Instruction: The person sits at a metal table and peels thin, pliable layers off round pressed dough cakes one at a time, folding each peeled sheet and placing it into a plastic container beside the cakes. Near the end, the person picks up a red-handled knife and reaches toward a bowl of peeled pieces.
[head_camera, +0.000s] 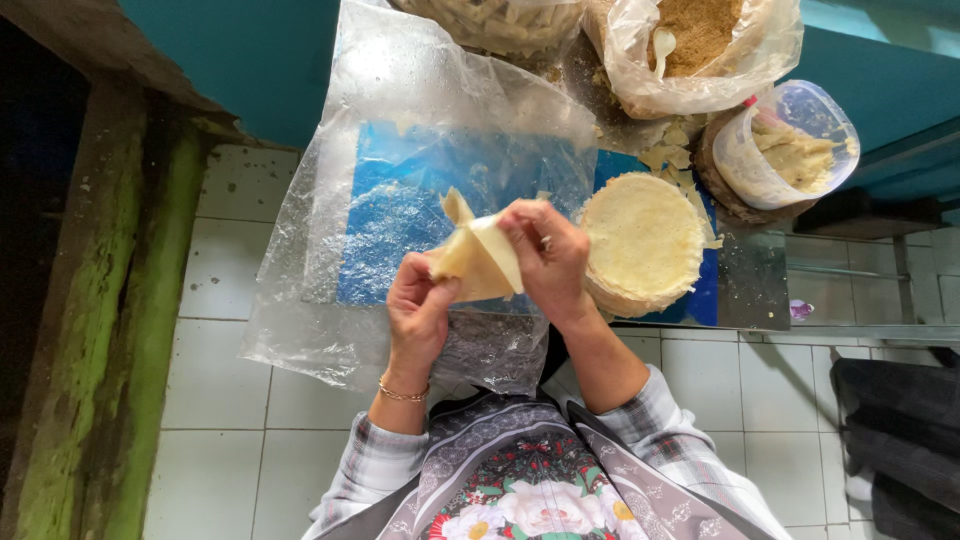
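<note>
Mid-fold, at the centre of the frame: a thin pale pastry sheet (478, 258) held above the clear plastic sheet (400, 200), bent into a cone-like pocket. Left hand (418, 312) below, thumb and fingers pinching the lower corner. Right hand (548, 258) on top, fingers curled and pressed together on the upper flap, pinning it down. Just right of the hands, a round stack of wrappers (645, 240); upper right, a tub of pale paste (790, 150) and a bag of brown crumbly filling (700, 40). Judged from this: shaping under way, pocket not yet filled. Next move likely needing a steady left pinch and a freed right hand.
</note>
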